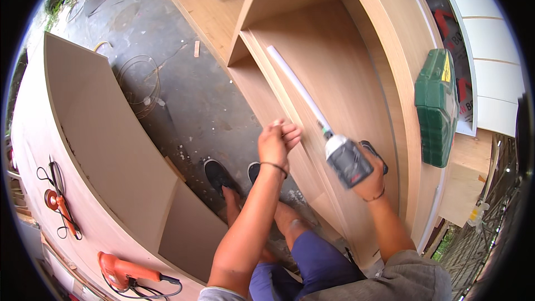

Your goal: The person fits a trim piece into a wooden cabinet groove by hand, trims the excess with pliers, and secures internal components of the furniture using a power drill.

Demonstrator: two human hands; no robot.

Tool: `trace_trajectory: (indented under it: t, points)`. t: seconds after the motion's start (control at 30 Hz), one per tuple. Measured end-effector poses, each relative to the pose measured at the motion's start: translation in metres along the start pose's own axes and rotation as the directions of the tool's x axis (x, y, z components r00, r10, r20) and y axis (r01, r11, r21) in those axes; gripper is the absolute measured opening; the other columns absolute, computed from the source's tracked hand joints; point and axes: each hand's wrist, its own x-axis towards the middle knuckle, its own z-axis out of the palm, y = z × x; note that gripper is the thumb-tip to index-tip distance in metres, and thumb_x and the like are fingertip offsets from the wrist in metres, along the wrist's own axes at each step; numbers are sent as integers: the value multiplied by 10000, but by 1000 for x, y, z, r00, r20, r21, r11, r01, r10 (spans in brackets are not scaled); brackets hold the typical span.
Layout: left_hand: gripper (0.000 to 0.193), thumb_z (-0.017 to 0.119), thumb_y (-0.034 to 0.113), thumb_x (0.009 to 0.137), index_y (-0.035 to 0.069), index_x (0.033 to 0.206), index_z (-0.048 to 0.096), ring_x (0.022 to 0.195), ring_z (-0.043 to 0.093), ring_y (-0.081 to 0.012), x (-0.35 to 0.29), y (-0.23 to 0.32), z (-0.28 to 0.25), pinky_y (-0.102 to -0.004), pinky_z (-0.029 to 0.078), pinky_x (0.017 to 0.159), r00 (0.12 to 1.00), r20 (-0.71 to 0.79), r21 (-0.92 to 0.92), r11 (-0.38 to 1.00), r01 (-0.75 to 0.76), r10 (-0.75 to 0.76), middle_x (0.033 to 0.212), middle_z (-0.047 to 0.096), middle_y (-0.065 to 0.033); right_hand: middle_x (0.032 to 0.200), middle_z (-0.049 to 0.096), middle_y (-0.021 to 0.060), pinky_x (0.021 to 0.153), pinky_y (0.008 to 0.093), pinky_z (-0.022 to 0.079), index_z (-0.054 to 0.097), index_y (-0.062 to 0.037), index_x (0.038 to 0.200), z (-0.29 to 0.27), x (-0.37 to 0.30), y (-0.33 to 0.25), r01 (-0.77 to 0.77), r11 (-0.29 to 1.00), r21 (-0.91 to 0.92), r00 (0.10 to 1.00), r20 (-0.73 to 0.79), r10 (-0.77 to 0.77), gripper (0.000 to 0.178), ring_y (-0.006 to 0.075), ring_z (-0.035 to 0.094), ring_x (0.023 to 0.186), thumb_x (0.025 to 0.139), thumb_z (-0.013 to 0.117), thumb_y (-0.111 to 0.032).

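Note:
My right hand [372, 181] grips a cordless drill [346, 161] with a grey-black body, held over the wooden cabinet [356, 67]. Its bit points away from me, close to the near end of a long white strip [295, 83]; whether they touch I cannot tell. My left hand [280, 140] hovers to the left of the drill, near the cabinet's front edge. Its fingers are curled together, and anything small between them is hidden or too blurred to name.
A green tool case [436, 108] rests on the cabinet's right side. Another cabinet [106, 111] stands at the left, bearing an orange power tool [125, 270] and a smaller orange-handled tool [68, 214] with black cord. Loose coiled wire [139, 86] lies on the concrete floor [195, 97].

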Motion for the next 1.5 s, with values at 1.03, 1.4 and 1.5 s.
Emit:
trace_trajectory:
  t: [1.03, 1.4, 1.5]
  points:
    - [256, 515, 151, 887, 1, 1095, 516, 959, 602, -397, -164, -106, -254, -426, 459, 824, 888, -442, 827, 443, 348, 129, 1006, 626, -244, 705, 661, 106, 507, 315, 501, 681, 0, 763, -9, 269, 168, -815, 579, -13, 559, -279, 781, 212, 205, 632, 533, 592, 704, -123]
    - [247, 517, 128, 887, -5, 1095, 512, 932, 609, -395, -157, -102, -253, -429, 460, 817, 895, -417, 867, 366, 338, 159, 986, 629, -245, 704, 671, 111, 524, 309, 519, 670, 10, 740, -5, 279, 168, -799, 584, -143, 601, -215, 770, 197, 201, 644, 533, 619, 706, -141]
    - [247, 518, 129, 887, -4, 1095, 510, 930, 608, -397, -155, -102, -254, -428, 461, 815, 889, -425, 859, 386, 337, 170, 979, 628, -245, 695, 663, 119, 507, 317, 514, 670, 21, 750, 3, 280, 139, -797, 594, 108, 550, -277, 788, 202, 206, 636, 522, 616, 701, -127]
